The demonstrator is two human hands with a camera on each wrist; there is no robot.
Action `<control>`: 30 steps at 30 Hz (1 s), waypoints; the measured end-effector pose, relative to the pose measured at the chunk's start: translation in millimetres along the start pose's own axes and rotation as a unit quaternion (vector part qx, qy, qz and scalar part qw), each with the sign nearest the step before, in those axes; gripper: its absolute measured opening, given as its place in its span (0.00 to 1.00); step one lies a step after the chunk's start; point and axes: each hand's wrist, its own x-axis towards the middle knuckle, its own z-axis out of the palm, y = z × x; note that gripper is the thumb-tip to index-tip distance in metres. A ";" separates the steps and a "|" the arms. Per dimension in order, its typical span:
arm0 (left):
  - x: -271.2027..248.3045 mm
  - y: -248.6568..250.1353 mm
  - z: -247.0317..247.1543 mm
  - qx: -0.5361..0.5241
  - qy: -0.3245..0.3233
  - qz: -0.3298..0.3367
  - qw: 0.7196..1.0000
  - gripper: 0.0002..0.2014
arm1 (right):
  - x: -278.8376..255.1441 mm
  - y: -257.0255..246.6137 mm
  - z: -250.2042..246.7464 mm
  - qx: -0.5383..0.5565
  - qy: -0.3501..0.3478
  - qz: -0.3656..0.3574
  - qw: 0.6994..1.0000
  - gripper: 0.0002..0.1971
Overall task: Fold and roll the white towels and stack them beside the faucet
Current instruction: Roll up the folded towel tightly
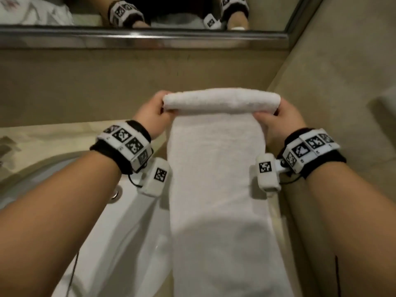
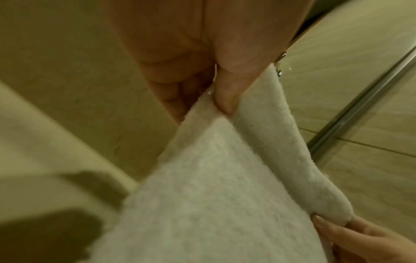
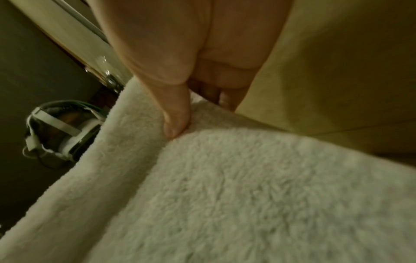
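Observation:
A white towel (image 1: 216,189), folded into a long strip, lies from the counter's front edge toward the back wall. Its far end is rolled into a thick cylinder (image 1: 221,101). My left hand (image 1: 153,116) grips the roll's left end, thumb tucked under it where the flat part begins (image 2: 225,99). At the right end, my right hand (image 1: 278,121) holds the roll the same way, thumb pressed into the crease (image 3: 178,122). The rolled towel (image 2: 281,142) and its flat strip (image 3: 247,186) fill both wrist views. No faucet shows in the head view.
A white sink basin (image 1: 120,221) with a chrome overflow ring (image 1: 115,194) lies left of the towel. Beige wall tiles stand close behind and to the right. A mirror with a metal frame (image 1: 150,38) runs along the top.

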 end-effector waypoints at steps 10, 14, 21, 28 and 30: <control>41.6 -46.6 26.5 -0.037 -0.030 -0.069 0.996 0.16 | 44.8 27.6 34.9 -0.047 0.008 0.040 0.998 0.20; 50.1 -65.8 34.8 -0.033 -0.103 -0.117 0.987 0.22 | 53.3 37.6 38.7 -0.032 -0.035 0.092 0.995 0.21; 55.5 -74.1 38.0 -0.003 -0.120 -0.113 0.986 0.20 | 61.8 42.0 38.9 -0.109 0.003 0.088 0.990 0.08; 38.8 -67.1 29.4 0.035 -0.103 -0.116 0.987 0.24 | 51.3 42.9 31.5 -0.118 0.006 0.145 0.982 0.09; 15.3 -63.7 21.4 0.012 -0.085 -0.122 0.989 0.21 | 32.7 39.9 21.2 -0.097 0.003 0.138 0.986 0.06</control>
